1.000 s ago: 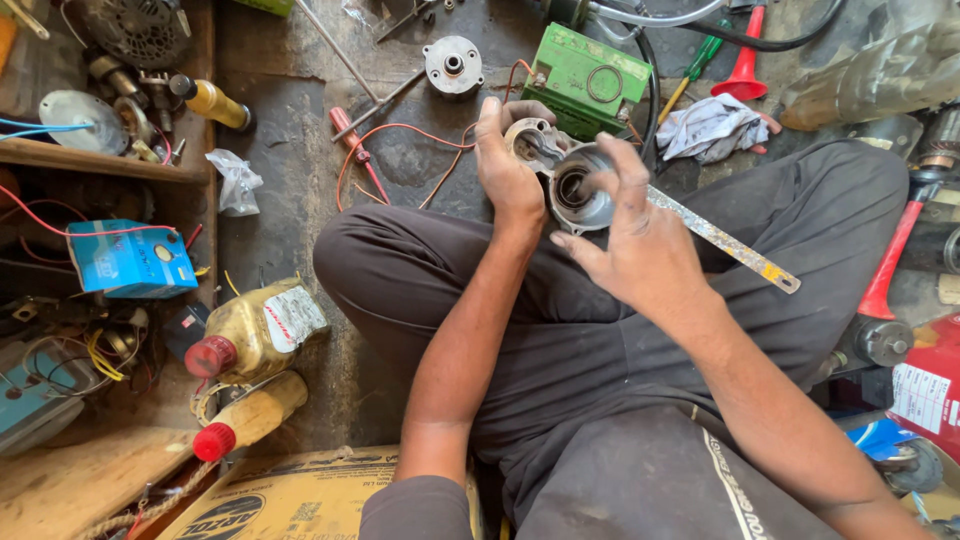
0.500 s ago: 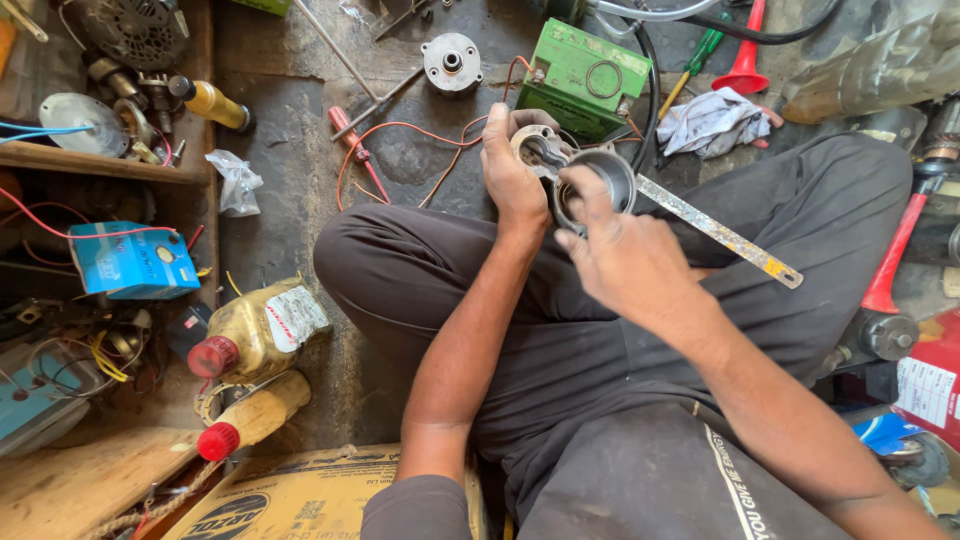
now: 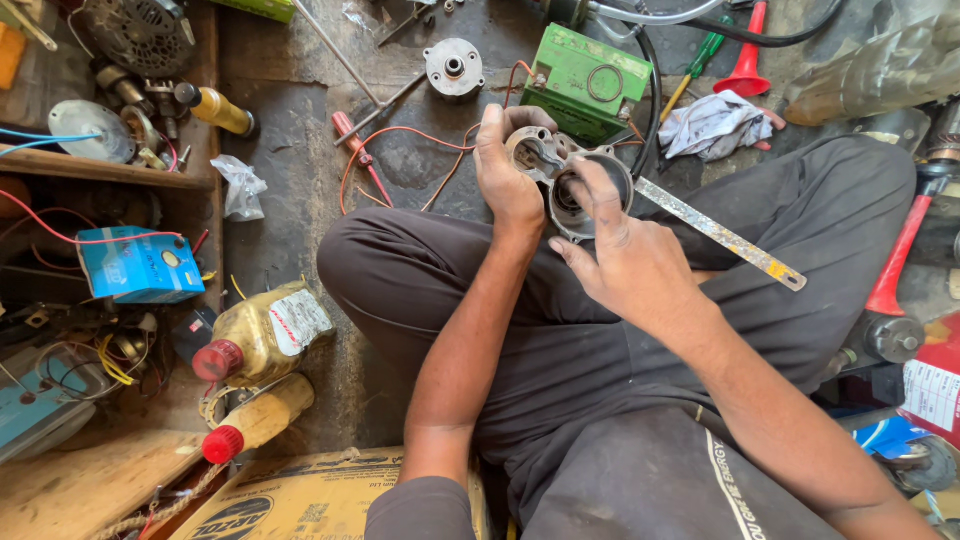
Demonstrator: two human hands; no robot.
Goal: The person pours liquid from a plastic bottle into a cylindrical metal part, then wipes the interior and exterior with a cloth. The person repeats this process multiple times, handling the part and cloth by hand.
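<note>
I sit cross-legged on a dark floor. My left hand (image 3: 510, 170) grips the left side of a grey metal motor housing (image 3: 560, 165) with round openings, held above my knees. My right hand (image 3: 630, 255) holds its right side, the index finger laid across the large round opening. A long flat metal strip (image 3: 720, 235) with a yellowed end sticks out to the right from behind the housing, over my right thigh.
A green box-shaped unit (image 3: 585, 85) and a round metal end cap (image 3: 453, 66) lie beyond the housing. Red screwdriver (image 3: 355, 145), red wires, crumpled rag (image 3: 715, 125), red-handled hammer (image 3: 895, 275) at right. Two red-capped oil bottles (image 3: 255, 340), blue box (image 3: 140, 265) and cluttered shelf at left.
Both hands have shifted the housing slightly left and nearer. My right index finger now lies across the round opening. The metal strip moved with it.
</note>
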